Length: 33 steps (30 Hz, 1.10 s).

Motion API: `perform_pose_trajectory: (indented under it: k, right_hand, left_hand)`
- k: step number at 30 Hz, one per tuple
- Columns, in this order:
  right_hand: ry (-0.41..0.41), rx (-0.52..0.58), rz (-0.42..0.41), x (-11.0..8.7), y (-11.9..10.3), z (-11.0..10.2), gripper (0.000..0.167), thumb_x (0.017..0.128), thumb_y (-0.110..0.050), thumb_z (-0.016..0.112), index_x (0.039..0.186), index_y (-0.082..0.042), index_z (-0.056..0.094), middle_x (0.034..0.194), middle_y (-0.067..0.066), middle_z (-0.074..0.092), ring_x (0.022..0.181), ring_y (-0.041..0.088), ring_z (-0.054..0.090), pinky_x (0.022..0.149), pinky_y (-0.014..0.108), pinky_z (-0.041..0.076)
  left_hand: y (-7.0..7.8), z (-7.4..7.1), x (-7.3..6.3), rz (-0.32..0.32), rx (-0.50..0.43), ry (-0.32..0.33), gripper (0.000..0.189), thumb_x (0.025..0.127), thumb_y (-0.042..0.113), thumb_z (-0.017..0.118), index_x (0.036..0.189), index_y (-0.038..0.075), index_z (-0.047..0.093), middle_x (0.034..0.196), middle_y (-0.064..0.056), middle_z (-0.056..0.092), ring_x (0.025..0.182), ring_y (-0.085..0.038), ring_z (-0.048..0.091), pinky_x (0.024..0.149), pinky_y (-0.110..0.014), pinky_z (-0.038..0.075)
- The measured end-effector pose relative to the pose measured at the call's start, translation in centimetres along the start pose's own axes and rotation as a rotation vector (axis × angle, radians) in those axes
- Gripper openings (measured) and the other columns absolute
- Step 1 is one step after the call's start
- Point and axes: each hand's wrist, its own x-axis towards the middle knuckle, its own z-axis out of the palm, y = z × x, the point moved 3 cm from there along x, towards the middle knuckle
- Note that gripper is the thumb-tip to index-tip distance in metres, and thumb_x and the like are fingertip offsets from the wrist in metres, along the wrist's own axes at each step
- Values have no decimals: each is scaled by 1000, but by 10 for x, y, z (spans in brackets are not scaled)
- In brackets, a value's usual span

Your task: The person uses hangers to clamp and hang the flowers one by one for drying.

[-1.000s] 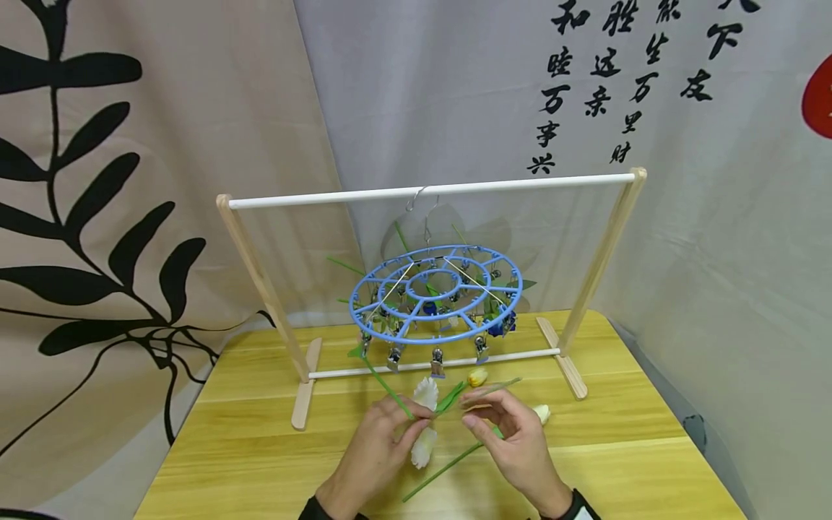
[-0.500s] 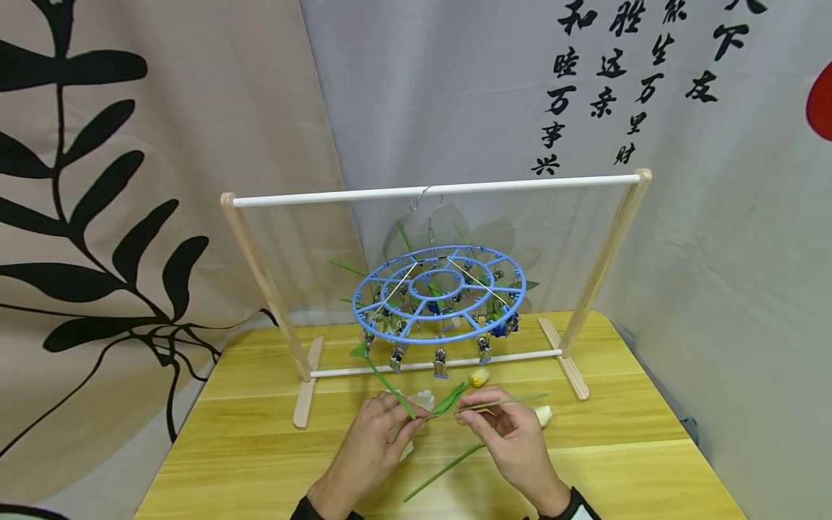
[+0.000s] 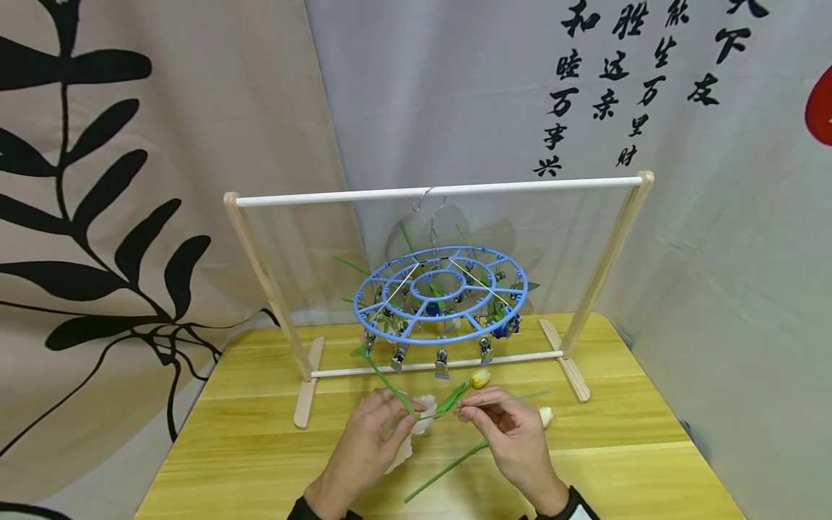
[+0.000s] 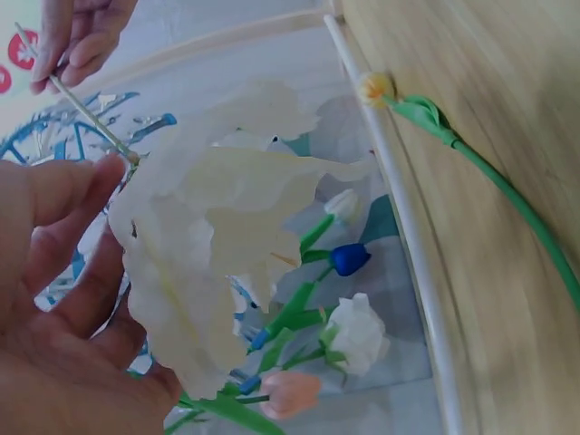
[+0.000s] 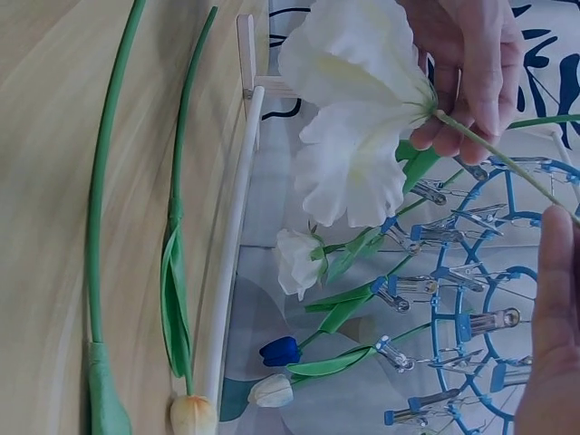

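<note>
A large white artificial flower (image 5: 353, 168) with wide ruffled petals is held between my two hands. My left hand (image 3: 369, 444) pinches it at the base of the bloom, fingertips by the petals. My right hand (image 3: 513, 433) pinches its thin stem (image 5: 503, 159) farther along, thumb against the fingers. In the head view the petals are partly hidden behind my left hand. Just beyond my hands, a yellow tulip (image 3: 479, 379) lies on the table. A white tulip (image 3: 546, 417) lies beside my right hand, its green stem (image 3: 445, 474) running toward me under that hand.
A blue round clip hanger (image 3: 442, 296) hangs from the white bar (image 3: 520, 187) of a wooden stand. Its metal clips hold several flowers, among them a blue tulip (image 4: 350, 259), a pink tulip (image 4: 292, 393) and a white rose (image 4: 356, 335). One green stem (image 3: 383, 379) reaches toward my left hand.
The white flower has turned in my fingers, its petals shifting partly behind my left hand. The stem in my right hand now points farther right. The head view has shifted slightly.
</note>
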Motion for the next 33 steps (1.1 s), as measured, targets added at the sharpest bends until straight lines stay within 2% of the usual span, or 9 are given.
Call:
perform_pose_trajectory:
  k: [6, 9, 12, 15, 18, 24, 29, 32, 33]
  right_hand:
    - [-1, -8, -24, 3, -3, 2, 41, 97, 36, 64, 126, 10, 77, 109, 28, 79, 103, 19, 86, 89, 28, 72]
    - [0, -27, -17, 4, -4, 3, 41, 97, 35, 65, 126, 9, 78, 110, 26, 80, 103, 18, 85, 89, 28, 71]
    - [-2, -40, -18, 5, -5, 4, 40, 97, 34, 66, 125, 8, 78, 109, 26, 80, 102, 18, 86, 88, 27, 71]
    - [-3, -49, -29, 7, -6, 6, 40, 97, 34, 67, 125, 8, 79, 109, 28, 80, 101, 19, 86, 86, 28, 72]
    - [-4, -59, -43, 9, -7, 7, 40, 96, 34, 68, 125, 8, 79, 109, 28, 81, 101, 19, 86, 86, 28, 72]
    - [-8, -82, -48, 13, -8, 10, 40, 96, 32, 71, 125, 6, 79, 109, 28, 80, 103, 16, 85, 87, 26, 71]
    - [-14, -106, -41, 16, -10, 12, 39, 96, 30, 72, 125, 4, 80, 108, 28, 80, 101, 18, 85, 85, 28, 72]
    - [-17, -120, -46, 17, -11, 13, 39, 97, 30, 73, 125, 4, 81, 108, 27, 81, 99, 20, 85, 85, 29, 72]
    - [-17, -124, -48, 18, -11, 13, 39, 97, 29, 73, 125, 4, 81, 109, 27, 81, 99, 20, 85, 85, 29, 72]
  left_hand:
    - [-6, -3, 3, -107, -65, 96, 19, 100, 1, 88, 112, 16, 87, 117, 8, 84, 117, -19, 82, 102, -45, 70]
    - [-11, -4, 6, -178, -74, 147, 20, 102, 2, 87, 113, 18, 86, 120, 9, 85, 119, -20, 84, 106, -50, 70]
    - [-14, -5, 10, -260, -103, 175, 20, 105, 7, 86, 118, 22, 86, 124, 9, 86, 117, -16, 84, 106, -48, 70]
    - [-16, -4, 14, -329, -191, 163, 17, 109, 14, 84, 124, 22, 86, 126, 6, 87, 111, -15, 84, 102, -41, 70]
    - [-17, -3, 19, -401, -293, 129, 18, 112, 22, 83, 129, 20, 86, 129, 0, 88, 113, -19, 85, 102, -34, 69]
    - [-19, -1, 26, -541, -467, 100, 38, 112, 29, 82, 145, 11, 79, 139, -6, 86, 126, -23, 82, 107, -25, 64]
    - [-21, 2, 31, -566, -599, 116, 36, 113, 23, 81, 142, 3, 78, 147, -13, 82, 130, -20, 81, 106, -20, 63]
    - [-22, 2, 33, -550, -646, 137, 32, 114, 19, 79, 141, 2, 79, 148, -16, 81, 134, -27, 80, 107, -19, 63]
    - [-22, 2, 34, -543, -651, 145, 32, 114, 19, 78, 141, 2, 79, 149, -17, 81, 142, -29, 76, 109, -18, 62]
